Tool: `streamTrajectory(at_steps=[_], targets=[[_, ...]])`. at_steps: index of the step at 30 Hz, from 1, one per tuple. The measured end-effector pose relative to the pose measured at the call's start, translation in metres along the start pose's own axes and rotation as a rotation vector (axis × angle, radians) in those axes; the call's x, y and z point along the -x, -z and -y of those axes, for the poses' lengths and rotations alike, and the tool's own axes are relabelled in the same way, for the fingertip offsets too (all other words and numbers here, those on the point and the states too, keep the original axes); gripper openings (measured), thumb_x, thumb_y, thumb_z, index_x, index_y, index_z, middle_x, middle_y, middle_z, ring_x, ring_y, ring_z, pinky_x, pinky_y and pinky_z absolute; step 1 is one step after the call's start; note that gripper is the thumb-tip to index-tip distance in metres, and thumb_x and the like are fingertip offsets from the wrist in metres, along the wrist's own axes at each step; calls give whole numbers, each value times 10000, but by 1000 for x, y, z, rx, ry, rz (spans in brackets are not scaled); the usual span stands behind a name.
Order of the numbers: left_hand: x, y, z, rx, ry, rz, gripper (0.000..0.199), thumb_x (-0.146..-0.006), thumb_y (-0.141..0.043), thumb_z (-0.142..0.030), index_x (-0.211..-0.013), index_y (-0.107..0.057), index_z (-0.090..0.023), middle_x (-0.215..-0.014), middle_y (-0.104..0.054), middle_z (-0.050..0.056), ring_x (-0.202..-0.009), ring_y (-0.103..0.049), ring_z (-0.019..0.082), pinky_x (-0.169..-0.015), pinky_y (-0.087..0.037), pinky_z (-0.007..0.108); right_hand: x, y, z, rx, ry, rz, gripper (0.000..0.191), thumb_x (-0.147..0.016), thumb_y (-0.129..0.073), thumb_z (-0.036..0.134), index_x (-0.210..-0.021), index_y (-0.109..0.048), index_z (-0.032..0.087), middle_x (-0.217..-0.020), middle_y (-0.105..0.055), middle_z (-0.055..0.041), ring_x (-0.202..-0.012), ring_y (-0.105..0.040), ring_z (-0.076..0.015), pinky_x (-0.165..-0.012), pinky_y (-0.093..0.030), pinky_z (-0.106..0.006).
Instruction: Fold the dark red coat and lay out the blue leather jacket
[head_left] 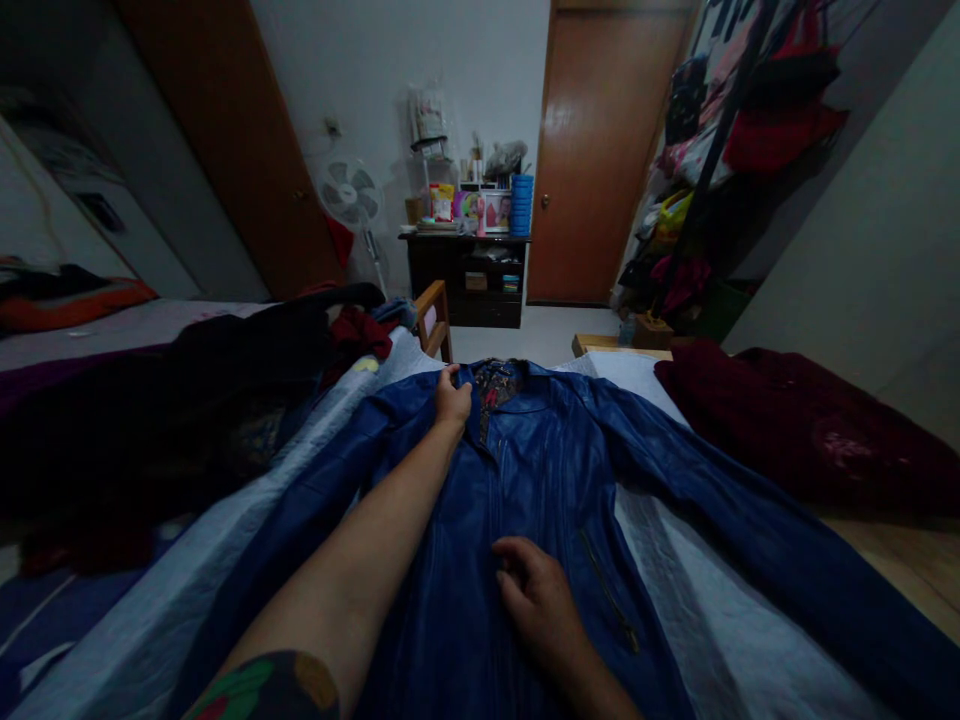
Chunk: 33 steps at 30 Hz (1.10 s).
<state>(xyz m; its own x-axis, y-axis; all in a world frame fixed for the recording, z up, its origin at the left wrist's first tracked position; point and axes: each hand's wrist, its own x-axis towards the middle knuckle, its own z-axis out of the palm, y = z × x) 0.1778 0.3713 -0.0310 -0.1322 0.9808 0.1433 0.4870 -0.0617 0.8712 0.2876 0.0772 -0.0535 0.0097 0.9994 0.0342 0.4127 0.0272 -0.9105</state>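
Note:
A dark blue leather-look jacket (457, 540) lies spread out front side up, its sleeves reaching to both sides. Its patterned lining and a red label show at the neck. My left hand (452, 402) is at the collar on the left shoulder side, thumb and fingers closed on the edge there; some fingers are hidden. Lower down, my right hand (536, 595) is over the jacket's front near the zip, fingers loosely curved and thumb apart, holding nothing. A slanted zip pocket (609, 590) lies to the right of it.
A grey-white cover (697, 600) lies under the jacket. Dark clothes (187, 380) are heaped at left, and a maroon folded cloth (810, 420) lies at right. A wooden chair (435, 310), a fan (352, 195) and a dark cabinet (435, 275) stand beyond.

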Motion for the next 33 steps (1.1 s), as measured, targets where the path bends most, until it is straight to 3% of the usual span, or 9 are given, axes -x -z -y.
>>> streamTrajectory(at_steps=[6,9,12,16,19,23,26,30,33], targets=[[12,-7,18,-148,-106,307,633,-638,-665,-48,-1239,-536,-195,-1092,-683,40,-961,-651,176,-862,-496,263,-1,0,-3,-29,-25,-19,307,-749,-515,142,-1003,-674,206,-807,-648,-18,-735,-613,-164,-692,-468,-259],[12,-1,18,-256,-140,370,551,-706,-664,-137,-1242,-545,-185,-1076,-686,52,-948,-655,186,-850,-496,270,-1,1,-2,-40,-33,-19,287,-758,-516,155,-991,-677,201,-798,-646,-19,-718,-606,-163,-676,-464,-257],[12,14,13,-387,-191,361,540,-789,-615,-246,-1308,-496,-156,-1240,-606,113,-1119,-585,221,-951,-442,301,-1,2,-2,-67,-32,-19,270,-772,-509,172,-984,-675,195,-828,-654,-26,-739,-606,-167,-694,-460,-263],[19,44,15,-586,-255,324,628,-769,-630,-239,-1365,-440,-184,-1477,-373,149,-1359,-334,295,-1109,-247,410,-1,4,-2,-119,-61,-12,255,-764,-494,183,-964,-653,186,-754,-612,-2,-684,-570,-150,-639,-432,-244],[23,67,24,-713,-258,371,577,-742,-663,-253,-1299,-511,-255,-1416,-471,115,-1338,-360,316,-1101,-228,478,-2,6,3,-105,-98,29,241,-740,-476,166,-924,-631,186,-637,-531,37,-579,-499,-125,-547,-371,-220],[25,86,36,-810,-256,422,519,-774,-639,-331,-1273,-544,-227,-1289,-585,140,-1222,-495,327,-1016,-354,481,1,13,22,118,-33,112,272,-693,-458,98,-861,-639,211,-639,-574,34,-588,-529,-123,-556,-348,-215],[26,89,36,-837,-311,401,444,-825,-569,-299,-1258,-563,-201,-1282,-588,135,-1195,-518,299,-1003,-389,436,4,28,45,318,24,190,287,-704,-470,90,-864,-666,227,-733,-664,3,-697,-612,-152,-629,-378,-233],[30,83,18,-832,-473,351,412,-868,-436,-147,-1250,-568,-228,-1367,-525,51,-1238,-462,223,-1048,-365,353,-7,52,72,549,35,422,252,-773,-537,220,-966,-699,242,-855,-718,-29,-849,-658,-207,-715,-415,-267],[33,70,0,-840,-588,403,458,-854,-413,-88,-1242,-575,-268,-1396,-498,-3,-1198,-481,205,-1014,-400,321,-32,57,74,593,44,364,285,-843,-481,239,-1042,-684,225,-990,-714,-53,-951,-647,-206,-808,-436,-282]])
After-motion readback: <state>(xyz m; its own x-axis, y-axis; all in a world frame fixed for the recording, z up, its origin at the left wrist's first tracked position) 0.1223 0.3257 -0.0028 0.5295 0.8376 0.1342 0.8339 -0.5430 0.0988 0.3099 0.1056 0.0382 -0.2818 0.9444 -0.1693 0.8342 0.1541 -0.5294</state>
